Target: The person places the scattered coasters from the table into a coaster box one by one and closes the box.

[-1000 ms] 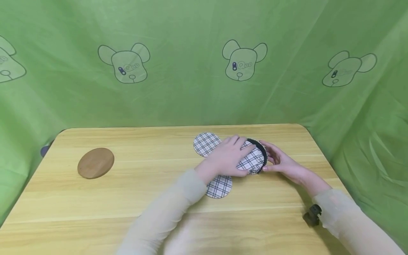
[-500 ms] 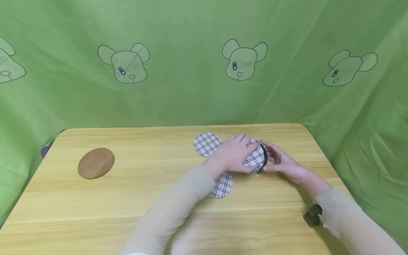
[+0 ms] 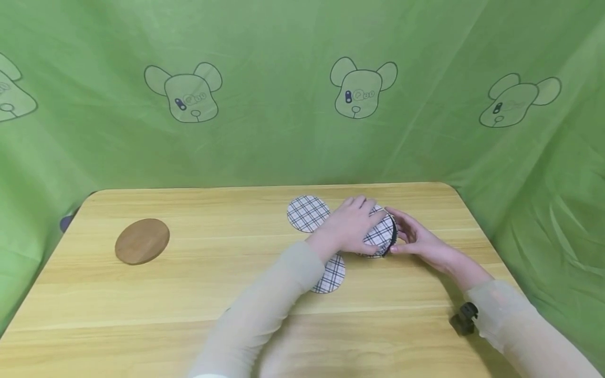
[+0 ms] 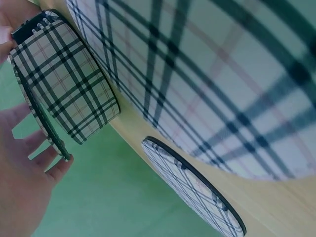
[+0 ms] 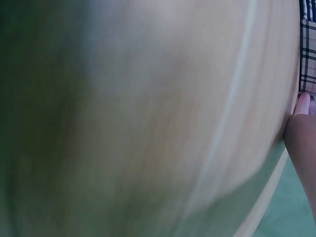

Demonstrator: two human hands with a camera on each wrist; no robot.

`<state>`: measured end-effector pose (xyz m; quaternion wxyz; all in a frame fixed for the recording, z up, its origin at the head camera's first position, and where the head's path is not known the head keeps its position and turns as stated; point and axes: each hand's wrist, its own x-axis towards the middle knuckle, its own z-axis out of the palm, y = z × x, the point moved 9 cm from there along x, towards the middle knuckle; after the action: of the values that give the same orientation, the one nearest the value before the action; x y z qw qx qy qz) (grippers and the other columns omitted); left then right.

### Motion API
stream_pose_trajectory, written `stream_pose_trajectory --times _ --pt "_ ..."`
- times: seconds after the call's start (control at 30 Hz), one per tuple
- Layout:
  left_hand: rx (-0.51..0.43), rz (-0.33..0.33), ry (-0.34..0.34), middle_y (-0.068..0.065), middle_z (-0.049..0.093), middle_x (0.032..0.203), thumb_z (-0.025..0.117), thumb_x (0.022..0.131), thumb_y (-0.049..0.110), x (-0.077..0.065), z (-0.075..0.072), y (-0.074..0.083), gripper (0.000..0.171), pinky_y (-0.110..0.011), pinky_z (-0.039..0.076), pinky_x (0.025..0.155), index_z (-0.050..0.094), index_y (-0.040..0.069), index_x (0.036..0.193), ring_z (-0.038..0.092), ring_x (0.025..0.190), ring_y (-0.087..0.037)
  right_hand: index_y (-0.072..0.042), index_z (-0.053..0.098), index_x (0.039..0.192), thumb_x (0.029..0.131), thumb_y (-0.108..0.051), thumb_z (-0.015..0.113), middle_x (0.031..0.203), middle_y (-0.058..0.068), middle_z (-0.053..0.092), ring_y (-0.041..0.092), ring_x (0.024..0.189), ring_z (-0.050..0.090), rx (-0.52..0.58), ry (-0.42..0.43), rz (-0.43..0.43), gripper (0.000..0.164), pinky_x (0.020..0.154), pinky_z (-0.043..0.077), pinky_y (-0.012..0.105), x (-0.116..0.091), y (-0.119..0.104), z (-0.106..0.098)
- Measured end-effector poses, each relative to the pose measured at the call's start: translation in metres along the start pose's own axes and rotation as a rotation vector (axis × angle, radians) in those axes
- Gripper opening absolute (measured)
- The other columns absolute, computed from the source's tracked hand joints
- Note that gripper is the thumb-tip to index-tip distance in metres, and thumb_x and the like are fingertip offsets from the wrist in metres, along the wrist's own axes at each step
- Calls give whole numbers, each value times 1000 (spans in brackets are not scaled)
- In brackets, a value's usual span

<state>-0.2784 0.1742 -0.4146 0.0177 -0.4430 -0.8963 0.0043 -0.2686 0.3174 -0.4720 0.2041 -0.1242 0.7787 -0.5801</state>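
A round, straight-sided plaid holder with a dark inside stands toward the table's right side. My right hand grips its right side with curved fingers and thumb; in the right wrist view only part of the hand shows. Over the holder's top lies a thin plaid coaster. My left hand holds that coaster from above, fingers spread across it and thumb at its near edge. In the left wrist view the coaster tilts over the holder's opening, with the left fingers at its rim.
Two more plaid coasters lie flat on the wooden table: a far coaster and a near coaster, partly behind my left arm. A brown wooden disc lies at the left. A green curtain closes off the back and sides.
My left hand has shifted slightly right, and the coaster under it with it. The black crescent seen at the holder's right rim has narrowed. The right hand stays in place.
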Motion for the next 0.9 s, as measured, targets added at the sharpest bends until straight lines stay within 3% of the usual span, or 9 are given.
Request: stream_pose_trajectory --times 0.7,0.9 --pt "25 25 -13 -7 39 167 66 91 73 8 2 6 98 -45 29 134 33 19 166 34 156 -25 -10 9 171 93 5 72 174 29 6 -11 132 46 6 -7 -1 102 108 43 6 0 -1 1" --pt "21 21 -34 -8 37 169 64 91 74 9 7 7 96 -45 27 135 36 19 165 33 158 -26 -10 10 171 93 6 71 173 21 15 -9 133 48 13 -5 -15 100 109 45 8 0 1 0"
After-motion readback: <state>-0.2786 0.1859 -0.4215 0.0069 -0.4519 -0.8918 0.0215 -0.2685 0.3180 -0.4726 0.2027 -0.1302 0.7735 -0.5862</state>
